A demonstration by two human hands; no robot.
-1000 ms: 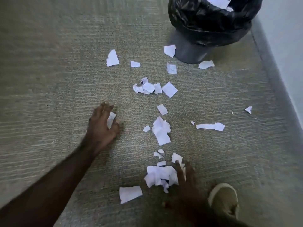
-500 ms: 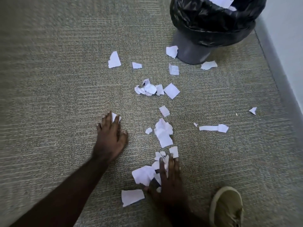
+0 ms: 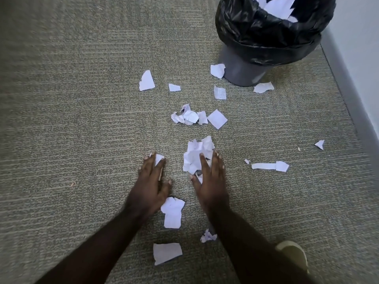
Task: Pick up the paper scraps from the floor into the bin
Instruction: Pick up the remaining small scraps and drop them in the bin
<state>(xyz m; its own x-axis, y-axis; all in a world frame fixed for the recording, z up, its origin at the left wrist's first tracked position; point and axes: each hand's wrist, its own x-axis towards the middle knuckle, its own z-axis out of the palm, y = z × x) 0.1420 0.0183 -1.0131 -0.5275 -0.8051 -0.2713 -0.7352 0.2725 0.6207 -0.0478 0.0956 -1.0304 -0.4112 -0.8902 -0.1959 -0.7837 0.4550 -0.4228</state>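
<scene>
Floor: grey-green ribbed carpet (image 3: 82,119), littered with torn white paper scraps.
Left hand (image 3: 150,185): palm down on the carpet, fingers (image 3: 148,162) close together and pressing flat on one small white scrap (image 3: 159,157) that pokes out past the fingertips; nothing is gripped.
Right hand (image 3: 211,185): palm down just beside the left, fingers slightly spread, lying on the near edge of a crumpled heap of white scraps (image 3: 198,152); whether any piece is pinched underneath is hard to tell.
Between the wrists: a flat white torn piece (image 3: 172,212) on the carpet, with a larger flat white piece (image 3: 166,253) nearer the person and a small crumpled one (image 3: 208,236) beside the right forearm.
Further out: a loose cluster of crumpled white scraps (image 3: 190,116), more single pieces beyond it, and a long white strip (image 3: 269,166) off to the right.
Bin: round grey waste bin (image 3: 240,70) lined with a black plastic bag (image 3: 256,31), at the top right near the wall, white paper already inside, two scraps lying at its base.
Lower right: the toe of a pale shoe (image 3: 293,255).
</scene>
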